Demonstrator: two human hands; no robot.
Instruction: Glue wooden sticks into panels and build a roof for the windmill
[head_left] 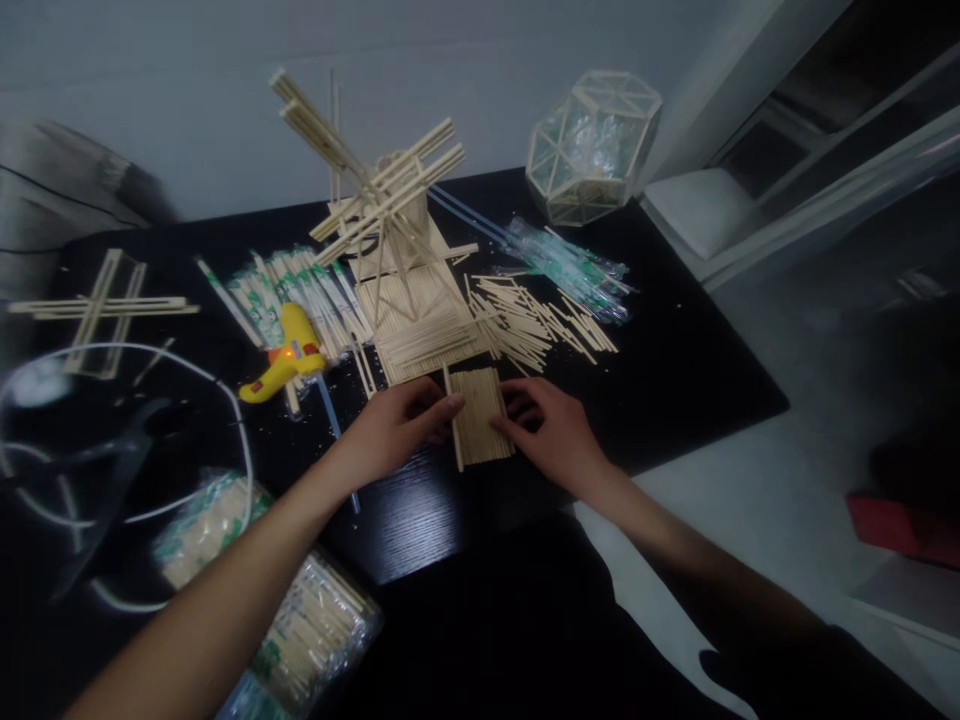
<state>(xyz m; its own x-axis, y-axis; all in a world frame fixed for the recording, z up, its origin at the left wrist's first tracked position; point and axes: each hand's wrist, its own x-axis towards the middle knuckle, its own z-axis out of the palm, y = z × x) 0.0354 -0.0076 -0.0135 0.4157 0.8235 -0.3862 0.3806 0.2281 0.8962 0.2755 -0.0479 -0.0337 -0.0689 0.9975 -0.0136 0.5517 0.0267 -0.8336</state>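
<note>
Between my two hands is a small flat panel (481,415) made of wooden sticks laid side by side. My left hand (409,420) pinches its left edge, where a single stick (454,425) stands out along the side, with the thumb on top. My right hand (547,420) grips the opposite edge, fingers curled at the side and thumb on the near part. Just beyond the panel stands a stick-built windmill model (405,225) with crossed blades on a slatted base (420,300). To the left of it lies a yellow hot glue gun (289,355) with an orange light glowing.
Loose short sticks (525,320) lie right of the model, wrapped chopsticks (300,280) left. Plastic wrappers (570,265) and a faceted stick lantern frame (596,145) sit at the back right. A crossed stick frame (109,305), white cable (244,430) and chopstick pack (315,620) occupy the left.
</note>
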